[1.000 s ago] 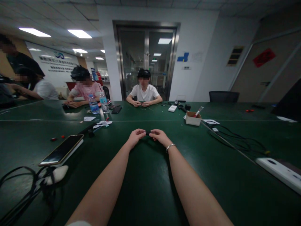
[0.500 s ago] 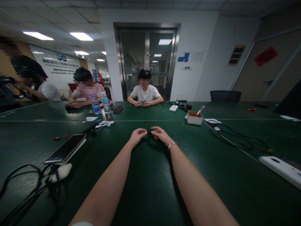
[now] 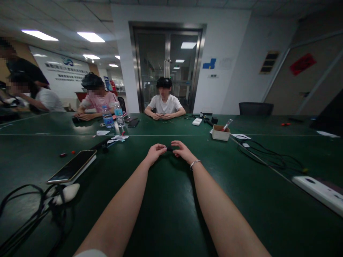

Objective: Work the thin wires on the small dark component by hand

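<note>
Between my two hands, over the middle of the green table [image 3: 171,200], is a small black object [image 3: 169,148], too small to make out in detail. My left hand [image 3: 156,153] pinches its left end between thumb and fingers. On the other side, my right hand [image 3: 183,151] has its thumb and index finger apart, close to the object's right end. A silver bracelet [image 3: 195,164] circles my right wrist.
To the left lie a phone on a white box [image 3: 72,167], a white mouse [image 3: 66,193] and black cables. Bottles [image 3: 108,117] and papers are beyond. Rightward are a small box [image 3: 220,132], cables and a white power strip [image 3: 317,192]. Several people sit across the table.
The right thumb and index finger have parted slightly around the black object's right end. The left hand keeps its pinch. The whole view has shifted a little.
</note>
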`<state>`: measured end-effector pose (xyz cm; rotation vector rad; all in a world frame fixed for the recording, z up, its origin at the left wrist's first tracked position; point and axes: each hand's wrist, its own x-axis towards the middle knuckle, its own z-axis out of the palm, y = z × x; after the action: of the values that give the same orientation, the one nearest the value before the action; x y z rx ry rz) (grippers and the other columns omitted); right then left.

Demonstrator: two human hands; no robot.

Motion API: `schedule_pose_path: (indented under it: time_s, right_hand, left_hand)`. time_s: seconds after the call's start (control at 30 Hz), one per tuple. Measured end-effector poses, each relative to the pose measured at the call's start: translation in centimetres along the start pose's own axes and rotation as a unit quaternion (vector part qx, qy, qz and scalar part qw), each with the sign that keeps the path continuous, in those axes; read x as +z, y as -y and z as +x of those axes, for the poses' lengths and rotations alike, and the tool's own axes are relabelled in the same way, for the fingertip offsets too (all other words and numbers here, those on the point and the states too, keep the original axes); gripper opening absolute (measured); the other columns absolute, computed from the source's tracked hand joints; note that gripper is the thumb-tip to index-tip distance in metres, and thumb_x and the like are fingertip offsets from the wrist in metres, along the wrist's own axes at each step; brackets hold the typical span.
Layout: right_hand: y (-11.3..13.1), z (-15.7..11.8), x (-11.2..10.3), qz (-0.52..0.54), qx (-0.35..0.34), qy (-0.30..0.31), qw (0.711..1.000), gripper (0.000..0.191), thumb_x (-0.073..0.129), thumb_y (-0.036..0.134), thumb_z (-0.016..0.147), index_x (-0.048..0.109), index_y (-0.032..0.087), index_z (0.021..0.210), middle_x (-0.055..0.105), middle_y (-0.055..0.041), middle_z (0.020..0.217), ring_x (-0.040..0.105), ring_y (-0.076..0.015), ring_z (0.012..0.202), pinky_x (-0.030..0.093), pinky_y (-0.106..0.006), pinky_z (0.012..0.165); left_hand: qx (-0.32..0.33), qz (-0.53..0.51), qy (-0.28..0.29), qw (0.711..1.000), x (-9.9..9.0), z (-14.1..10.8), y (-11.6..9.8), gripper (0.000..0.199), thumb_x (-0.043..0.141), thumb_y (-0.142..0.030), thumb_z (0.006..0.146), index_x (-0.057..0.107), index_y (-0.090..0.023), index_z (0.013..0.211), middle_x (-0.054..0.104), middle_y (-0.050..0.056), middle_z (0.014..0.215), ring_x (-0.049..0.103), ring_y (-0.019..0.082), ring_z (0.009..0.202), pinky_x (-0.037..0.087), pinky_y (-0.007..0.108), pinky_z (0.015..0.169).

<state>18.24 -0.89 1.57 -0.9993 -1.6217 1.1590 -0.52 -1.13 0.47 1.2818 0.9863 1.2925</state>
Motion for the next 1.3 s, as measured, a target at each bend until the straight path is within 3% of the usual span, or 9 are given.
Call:
schedule_pose_path:
  time_s: [0.13,0.3,0.43,0.6,0.73,0.9,1.03,1.17,1.3]
  right_hand:
    - [0.2,-0.1,0.0,-0.018,0.028,-0.010,0.999,0.025,0.057,0.024,0.084,0.060,0.018,0.108,0.065,-0.0030,0.083,0.051,-0.0050,0.050,0.043,-0.015,0.045]
    - [0.3,-0.2,0.0,0.001,0.007,0.007,1.000,0.038,0.063,0.012,0.075,0.058,0.021,0.111,0.064,-0.0025,0.101,0.052,-0.0028,0.053,0.044,-0.015,0.049]
    - [0.2,-0.2,0.1,-0.016,0.030,-0.009,0.999,0.023,0.058,0.020,0.082,0.062,0.017,0.104,0.066,-0.0029,0.083,0.050,-0.0041,0.050,0.043,-0.015,0.046]
    - [-0.3,0.1,0.0,-0.002,-0.005,0.002,1.000,0.042,0.068,0.013,0.070,0.059,0.022,0.110,0.064,-0.0037,0.105,0.052,-0.0032,0.054,0.045,-0.016,0.049]
    - [-0.5,0.1,0.0,-0.017,0.019,-0.012,1.000,0.025,0.061,0.024,0.080,0.062,0.018,0.105,0.065,-0.0034,0.088,0.051,-0.0041,0.051,0.044,-0.015,0.047]
    - [-0.4,0.0,0.0,-0.017,-0.015,-0.008,1.000,0.040,0.070,0.014,0.069,0.061,0.021,0.107,0.063,-0.0038,0.108,0.052,-0.0027,0.053,0.045,-0.016,0.048]
    - [-0.6,0.3,-0.1,-0.021,0.015,-0.018,0.999,0.027,0.063,0.024,0.080,0.063,0.018,0.106,0.065,-0.0039,0.089,0.052,-0.0049,0.050,0.044,-0.017,0.047]
    - [-0.8,0.4,-0.3,-0.021,-0.024,0.008,0.999,0.051,0.072,0.009,0.065,0.060,0.022,0.113,0.062,-0.0052,0.111,0.052,-0.0025,0.053,0.045,-0.016,0.048]
    - [-0.8,0.4,-0.3,-0.024,0.009,-0.010,1.000,0.037,0.068,0.021,0.075,0.061,0.018,0.111,0.065,-0.0043,0.090,0.053,-0.0041,0.051,0.045,-0.016,0.047]
  left_hand:
    - [0.000,0.002,0.006,1.000,-0.1,0.1,0.1,0.036,0.081,-0.027,0.058,0.064,-0.013,0.086,0.068,0.006,0.081,0.064,0.016,0.079,0.049,0.035,0.084]
    - [-0.004,0.010,0.010,1.000,-0.1,0.0,0.0,0.036,0.081,-0.026,0.058,0.065,-0.013,0.088,0.068,0.007,0.084,0.064,0.017,0.081,0.049,0.036,0.086]
    - [-0.001,0.012,0.008,1.000,0.0,-0.3,-0.3,0.036,0.081,-0.027,0.058,0.064,-0.013,0.087,0.068,0.006,0.083,0.063,0.017,0.081,0.048,0.036,0.086]
    - [0.000,0.022,0.017,1.000,-0.2,-0.3,-0.2,0.036,0.080,-0.027,0.060,0.065,-0.013,0.089,0.068,0.007,0.087,0.063,0.017,0.084,0.048,0.036,0.086]
    - [0.003,0.020,0.013,1.000,-0.2,-0.3,-0.2,0.035,0.080,-0.026,0.060,0.064,-0.013,0.088,0.068,0.007,0.086,0.063,0.017,0.084,0.048,0.037,0.087]
    - [0.010,0.020,0.001,1.000,0.0,-0.3,-0.3,0.034,0.080,-0.026,0.059,0.064,-0.012,0.086,0.067,0.006,0.083,0.064,0.017,0.081,0.048,0.037,0.087]
    - [0.012,0.017,0.006,1.000,0.1,-0.2,-0.2,0.035,0.080,-0.027,0.060,0.064,-0.012,0.087,0.067,0.006,0.082,0.064,0.017,0.080,0.048,0.038,0.086]
    - [0.013,0.017,0.001,1.000,0.1,-0.1,-0.3,0.035,0.081,-0.027,0.059,0.064,-0.012,0.086,0.067,0.006,0.080,0.064,0.017,0.079,0.049,0.037,0.085]
    - [0.009,0.030,-0.001,1.000,0.3,-0.3,-0.5,0.033,0.080,-0.026,0.060,0.064,-0.013,0.086,0.067,0.006,0.081,0.064,0.017,0.079,0.049,0.036,0.085]
